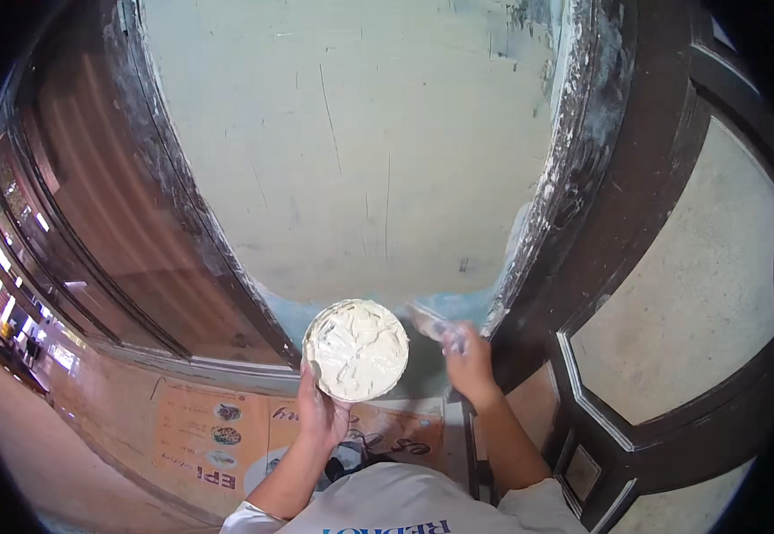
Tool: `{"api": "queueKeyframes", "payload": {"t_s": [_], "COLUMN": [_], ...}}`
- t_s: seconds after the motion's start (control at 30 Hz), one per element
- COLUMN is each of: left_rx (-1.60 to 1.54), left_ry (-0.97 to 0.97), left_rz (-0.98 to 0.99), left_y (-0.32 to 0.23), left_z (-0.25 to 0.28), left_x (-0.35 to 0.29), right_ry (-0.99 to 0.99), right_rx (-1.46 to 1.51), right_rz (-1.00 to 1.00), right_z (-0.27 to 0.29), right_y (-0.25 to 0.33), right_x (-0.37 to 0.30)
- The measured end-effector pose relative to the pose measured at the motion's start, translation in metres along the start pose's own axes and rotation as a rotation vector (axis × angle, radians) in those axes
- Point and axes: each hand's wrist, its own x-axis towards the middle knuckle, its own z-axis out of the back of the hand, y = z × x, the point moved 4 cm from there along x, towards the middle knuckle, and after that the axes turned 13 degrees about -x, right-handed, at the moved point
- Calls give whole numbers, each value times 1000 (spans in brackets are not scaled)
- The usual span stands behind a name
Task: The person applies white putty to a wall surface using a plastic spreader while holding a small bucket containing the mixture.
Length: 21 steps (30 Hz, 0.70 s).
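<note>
My left hand (320, 411) supports a round tub from its lower left side, fingers wrapped round the wall and underside. Cream-white paste, likely putty, fills the tub (356, 351) nearly to its rim, its surface ridged and uneven. To the right of the tub, my right hand (470, 356) is closed on a flat-bladed tool, a putty knife (429, 318) by its shape. Motion smears the knife, and its blade points left toward the tub without touching it. Behind both hands stands a pale grey-green wall panel (360, 178) with thin dark scratches.
Worn dark frames (596, 133) with white smears border the panel. A dark-framed door with pale panels (689, 294) stands at right, brown glazed panes (138, 222) at left. An orange printed sheet (191, 427) lies on the floor below.
</note>
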Motion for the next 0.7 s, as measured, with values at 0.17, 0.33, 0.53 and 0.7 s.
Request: {"api": "queueKeyframes", "payload": {"t_s": [0.17, 0.33, 0.53, 0.7], "left_rx": [19, 35, -12, -30], "left_ry": [-40, -33, 10, 10], "left_rz": [27, -63, -62, -63], "left_y": [0, -8, -27, -34], "left_z": [-1, -4, 0, 1], "left_x": [2, 5, 12, 11], "right_ry": [-182, 42, 12, -75], "right_rx": [608, 208, 142, 191], "right_rz": [-54, 62, -127, 276], "right_z": [17, -3, 3, 39], "right_y": [29, 29, 5, 65], "right_x": [14, 4, 19, 32]}}
